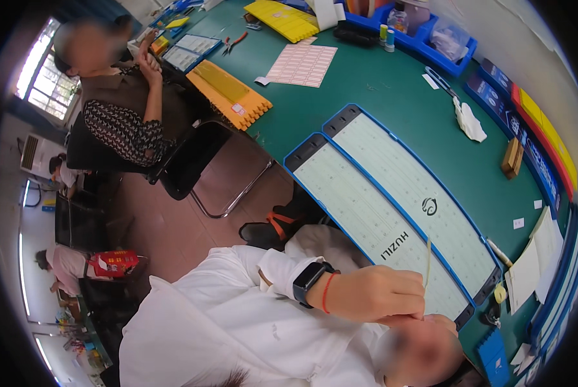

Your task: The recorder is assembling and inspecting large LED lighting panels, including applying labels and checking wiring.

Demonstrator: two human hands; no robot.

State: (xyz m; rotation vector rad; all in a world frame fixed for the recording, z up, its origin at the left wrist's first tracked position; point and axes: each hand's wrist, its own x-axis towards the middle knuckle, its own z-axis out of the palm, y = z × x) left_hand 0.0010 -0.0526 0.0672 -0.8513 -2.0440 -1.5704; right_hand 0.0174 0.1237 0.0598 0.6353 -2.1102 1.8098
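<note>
Nearest my camera is a big white top [218,316], which fills the low part of my view. The left arm reaches in from the left, with a dark watch [310,282] and a thin red band [327,293] on its wrist. The left hand [382,293] is bent over, its fingers pinched together on a thin yellow strip [428,263]. The strip pokes up from those fingers, in front of two long pale panels [366,200] with blue rims. The right hand [431,342] is just below, close to the left one, but it is too blurry for me to tell its grip.

The left hand hides a bit of the panels' near edge. Past them I see a white label sheet [303,64], an orange stack [227,95], red-handled pliers [237,41] and a blue bin [460,64]. To the right are a small wooden block [511,158] and some loose papers [524,277].

All this lies on a green table [408,106]. A co-worker [131,122] sits on a black chair at the upper left. The floor [166,238] has reddish tiles, and a bright window [49,80] is at the far left.
</note>
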